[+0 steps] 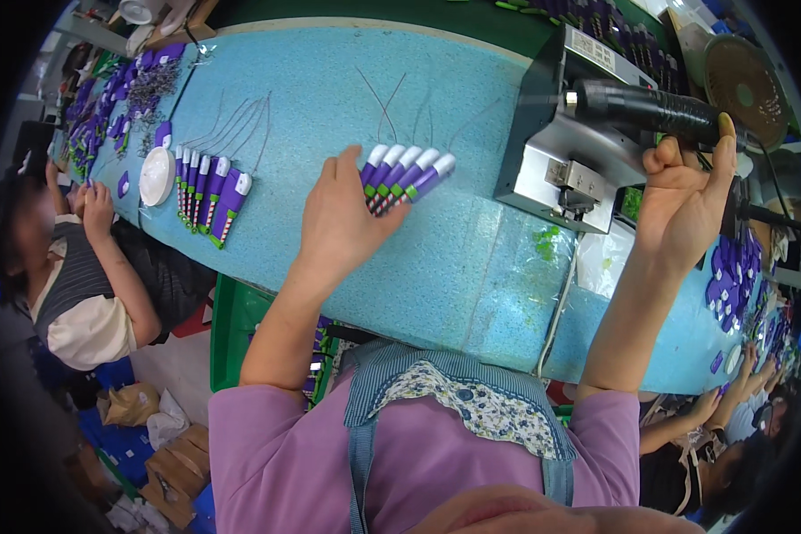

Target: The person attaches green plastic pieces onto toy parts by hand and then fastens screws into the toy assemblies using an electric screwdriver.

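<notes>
My left hand (343, 218) is closed along the left and lower side of a fanned row of purple pieces with white tops (408, 176). They have green bands and striped lower ends, and thin dark wires run up from them. The row is slightly blurred. My right hand (685, 196) is raised at the right, palm toward me, its fingers loosely curled and the thumb apart. The thumb touches the end of a black cylinder (641, 105) fixed on a metal machine (570, 151). Another row of like pieces with wires (209, 191) lies further left on the blue table.
A white round dish (157, 176) stands by the left row. Heaps of purple pieces lie at the far left (107, 107) and right (734, 285). A fan (746, 89) is behind the machine. Co-workers sit at both sides. A cable (561, 311) crosses the table's front.
</notes>
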Tool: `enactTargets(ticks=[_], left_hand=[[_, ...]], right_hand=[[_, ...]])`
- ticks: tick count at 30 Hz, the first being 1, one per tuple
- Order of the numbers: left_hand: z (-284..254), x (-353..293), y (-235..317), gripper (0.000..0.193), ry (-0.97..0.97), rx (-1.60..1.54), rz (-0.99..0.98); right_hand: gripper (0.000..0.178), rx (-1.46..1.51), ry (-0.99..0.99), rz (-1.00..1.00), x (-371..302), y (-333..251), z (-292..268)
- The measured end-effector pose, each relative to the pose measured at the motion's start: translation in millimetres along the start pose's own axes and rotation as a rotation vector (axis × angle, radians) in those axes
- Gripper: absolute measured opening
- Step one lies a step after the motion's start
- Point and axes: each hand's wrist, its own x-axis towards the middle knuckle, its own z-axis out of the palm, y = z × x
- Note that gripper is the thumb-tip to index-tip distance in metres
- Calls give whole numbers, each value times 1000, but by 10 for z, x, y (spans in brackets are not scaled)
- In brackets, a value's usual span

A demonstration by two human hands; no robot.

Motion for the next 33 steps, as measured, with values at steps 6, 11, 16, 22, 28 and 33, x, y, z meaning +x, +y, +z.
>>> enactTargets(ticks=[6, 11, 16, 22, 28, 33], left_hand=[[-62, -183, 209, 54, -269, -47, 23], [-32, -135, 83, 52, -329, -97, 13], [-73, -101, 123, 57, -471, -186, -153], [31, -280, 251, 62, -604, -1052, -441], [89, -366, 545, 67, -808, -1260, -655], [194, -354, 677, 68, -848, -1265, -608]], right_hand=[[48, -252, -85, -122, -383, 37, -95], [66, -275, -121, -25, -778, -19, -107], [66, 17, -289, -63, -1048, 41, -349], [75, -190, -405, -129, -1296, 113, -434], [95, -114, -381, 33, -1072, 86, -485], [98, -25, -491, -142, -467, -172, -81]])
